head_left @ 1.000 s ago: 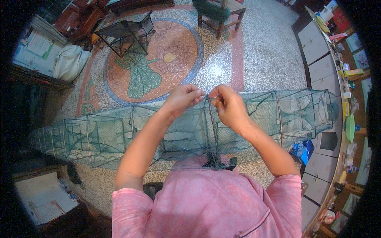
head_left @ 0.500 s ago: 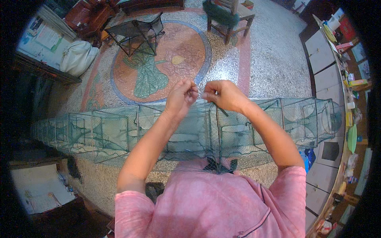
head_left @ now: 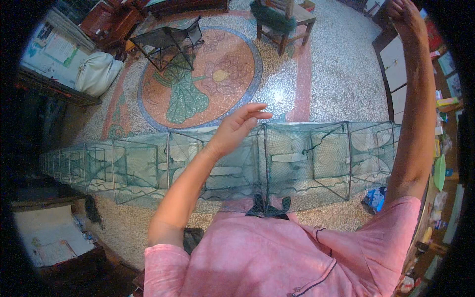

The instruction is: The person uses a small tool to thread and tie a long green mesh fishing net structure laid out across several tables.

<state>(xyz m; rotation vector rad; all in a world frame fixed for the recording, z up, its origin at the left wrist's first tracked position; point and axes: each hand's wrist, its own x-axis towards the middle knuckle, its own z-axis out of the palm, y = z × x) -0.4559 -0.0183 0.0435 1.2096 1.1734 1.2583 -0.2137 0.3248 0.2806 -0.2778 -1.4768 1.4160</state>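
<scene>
A long green mesh net trap (head_left: 237,183) with square wire frames stretches across in front of me from left to right. My left hand (head_left: 237,129) hovers over its far edge near the middle frame, fingers stretched out and thumb a little apart, with nothing visible in it. Far off at the upper right, my right hand (head_left: 408,17) is raised at the end of an outstretched arm. Its fingers are curled together, and whatever they may pinch is too small or hidden to make out. A piece of dark green cloth (head_left: 269,207) shows at the trap's near side, against my pink shirt.
Beyond the net stand a black folding chair (head_left: 170,42) and a wooden chair (head_left: 286,27) on a patterned stone floor. A white sack (head_left: 98,73) leans at the left. Cluttered shelving (head_left: 440,171) lines the right side, with a blue package (head_left: 375,199) nearby.
My right hand has swung from beside the left one out to the upper right. My left hand has stayed near the middle, and its fingers have straightened from a curl.
</scene>
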